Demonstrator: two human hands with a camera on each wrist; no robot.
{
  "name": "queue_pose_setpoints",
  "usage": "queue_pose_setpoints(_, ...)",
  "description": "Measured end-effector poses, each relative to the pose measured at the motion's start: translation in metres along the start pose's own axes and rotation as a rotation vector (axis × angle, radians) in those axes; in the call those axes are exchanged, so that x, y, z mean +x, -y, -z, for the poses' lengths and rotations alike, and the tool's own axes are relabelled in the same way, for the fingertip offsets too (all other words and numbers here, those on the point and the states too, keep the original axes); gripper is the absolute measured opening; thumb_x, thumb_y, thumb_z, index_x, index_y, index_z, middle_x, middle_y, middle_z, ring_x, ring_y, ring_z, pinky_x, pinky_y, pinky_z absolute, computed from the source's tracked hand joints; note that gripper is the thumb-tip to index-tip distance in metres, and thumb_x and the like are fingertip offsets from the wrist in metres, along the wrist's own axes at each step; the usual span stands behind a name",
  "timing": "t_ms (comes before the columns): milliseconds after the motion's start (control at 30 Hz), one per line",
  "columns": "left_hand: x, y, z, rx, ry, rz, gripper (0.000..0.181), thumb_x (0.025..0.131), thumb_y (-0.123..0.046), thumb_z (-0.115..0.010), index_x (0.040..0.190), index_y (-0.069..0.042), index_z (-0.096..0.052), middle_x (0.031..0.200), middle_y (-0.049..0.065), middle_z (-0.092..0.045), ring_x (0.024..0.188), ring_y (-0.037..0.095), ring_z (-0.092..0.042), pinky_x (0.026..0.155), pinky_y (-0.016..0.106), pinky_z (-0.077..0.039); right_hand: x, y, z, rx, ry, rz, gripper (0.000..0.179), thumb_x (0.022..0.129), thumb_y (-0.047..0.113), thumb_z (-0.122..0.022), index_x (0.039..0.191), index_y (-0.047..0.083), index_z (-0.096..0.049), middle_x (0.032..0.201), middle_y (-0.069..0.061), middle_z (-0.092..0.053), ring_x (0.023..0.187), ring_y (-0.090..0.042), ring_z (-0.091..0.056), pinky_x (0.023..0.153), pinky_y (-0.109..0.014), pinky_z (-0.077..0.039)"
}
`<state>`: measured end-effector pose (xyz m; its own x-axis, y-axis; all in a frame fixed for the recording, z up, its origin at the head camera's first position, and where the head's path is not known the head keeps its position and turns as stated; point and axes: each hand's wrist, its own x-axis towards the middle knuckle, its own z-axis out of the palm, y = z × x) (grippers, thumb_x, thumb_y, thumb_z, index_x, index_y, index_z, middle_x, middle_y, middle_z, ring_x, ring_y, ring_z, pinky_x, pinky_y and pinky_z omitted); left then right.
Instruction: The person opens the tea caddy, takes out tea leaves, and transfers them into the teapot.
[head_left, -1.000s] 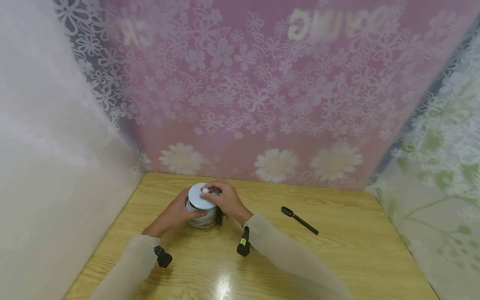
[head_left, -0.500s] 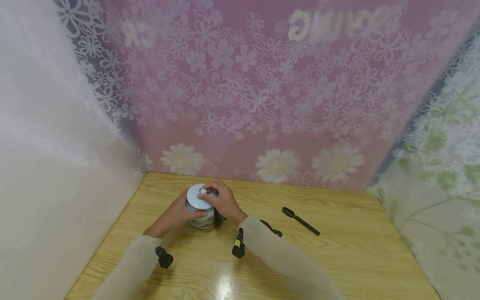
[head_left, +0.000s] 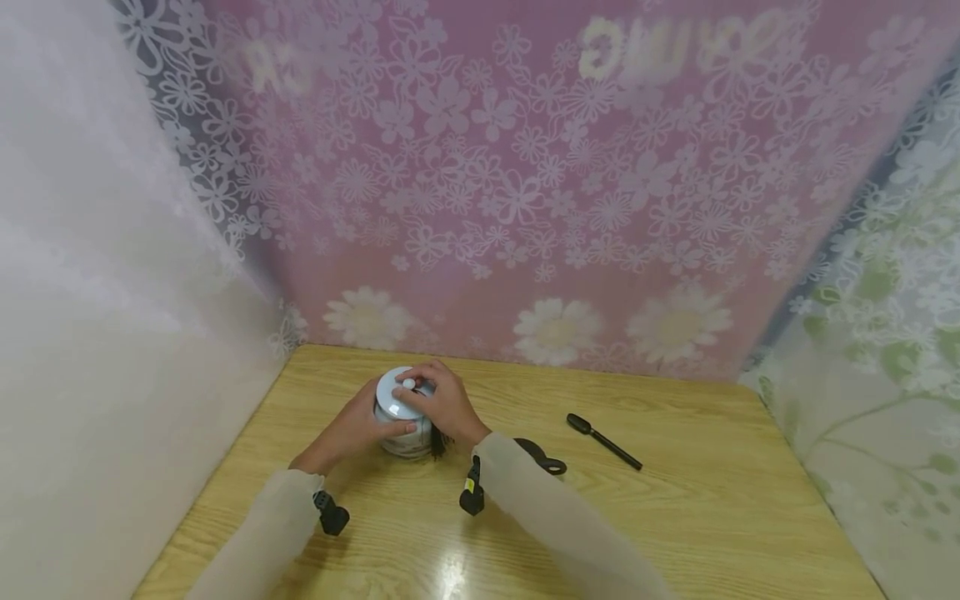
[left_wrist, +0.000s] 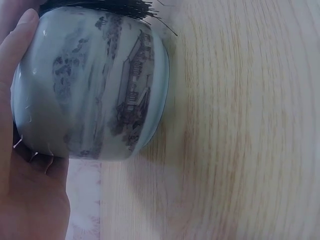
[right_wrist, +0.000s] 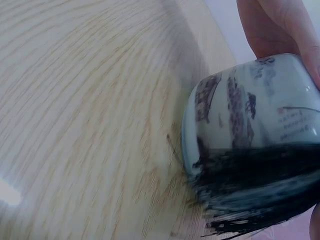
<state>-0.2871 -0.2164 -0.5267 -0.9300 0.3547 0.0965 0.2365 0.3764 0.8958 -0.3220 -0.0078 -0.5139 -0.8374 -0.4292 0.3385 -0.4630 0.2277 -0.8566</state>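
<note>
A pale ceramic jar [head_left: 408,437] painted with a landscape stands on the table, a black tassel [right_wrist: 260,185] hanging down its right side. My left hand [head_left: 360,423] grips the jar from the left, thumb along the front; in the left wrist view, its fingers reach around the body. On top of the jar lies a pale blue-white lid [head_left: 392,406] with a small round knob. My right hand [head_left: 447,406] pinches this knob from the right. Neither wrist view shows the lid clearly.
To the right on the wooden table [head_left: 675,517] lies a slim black spoon-like utensil [head_left: 603,442]. A black object with a looped end [head_left: 553,466] is partly hidden behind my right forearm. Flower-patterned cloth walls stand at the back and sides.
The lid was slightly raised with a dark gap at its front edge; now it sits lower on the jar. My right forearm shifted left, uncovering the looped black object.
</note>
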Motion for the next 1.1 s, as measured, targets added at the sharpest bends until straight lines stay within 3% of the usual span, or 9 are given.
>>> queue_pose_setpoints(133, 0.0010, -0.0013, -0.0021, -0.018, 0.019, -0.019, 0.092, 0.095, -0.034, -0.089, 0.169, -0.025, -0.034, 0.160, 0.007, -0.051, 0.131, 0.025, -0.067, 0.104, 0.041, -0.061, 0.0016, 0.0001, -0.0001, 0.030, 0.000, -0.022, 0.024, 0.101, 0.043, -0.081, 0.120, 0.029, -0.084, 0.137, 0.001, -0.066, 0.131, -0.022, -0.062, 0.098, -0.037, -0.063)
queue_pose_setpoints(333, 0.0012, 0.0004, -0.0047, 0.005, 0.017, -0.003, 0.094, 0.095, -0.040, -0.088, 0.170, -0.031, -0.030, 0.162, 0.004, -0.048, 0.132, 0.023, -0.065, 0.106, 0.042, -0.059, 0.0012, -0.0018, -0.0002, 0.021, -0.013, -0.012, 0.022, 0.102, 0.041, -0.080, 0.118, 0.027, -0.086, 0.130, 0.001, -0.068, 0.123, -0.025, -0.064, 0.093, -0.036, -0.062)
queue_pose_setpoints(667, 0.0030, 0.0041, 0.0007, 0.030, -0.002, -0.004, 0.098, 0.094, -0.045, -0.088, 0.170, -0.032, -0.029, 0.163, 0.004, -0.046, 0.133, 0.026, -0.064, 0.107, 0.046, -0.058, 0.0082, -0.0044, -0.0046, -0.061, -0.023, 0.075, 0.022, 0.106, 0.038, -0.074, 0.118, 0.023, -0.085, 0.130, 0.001, -0.069, 0.129, -0.022, -0.064, 0.098, -0.034, -0.062)
queue_pose_setpoints(1100, 0.0008, 0.0050, 0.0030, 0.053, 0.002, 0.006, 0.098, 0.093, -0.045, -0.089, 0.171, -0.028, -0.031, 0.164, 0.006, -0.047, 0.135, 0.026, -0.064, 0.106, 0.047, -0.060, 0.0083, 0.0039, -0.0086, -0.123, 0.000, 0.044, 0.021, 0.108, 0.034, -0.072, 0.112, 0.019, -0.085, 0.120, 0.001, -0.071, 0.118, -0.019, -0.068, 0.097, -0.030, -0.062)
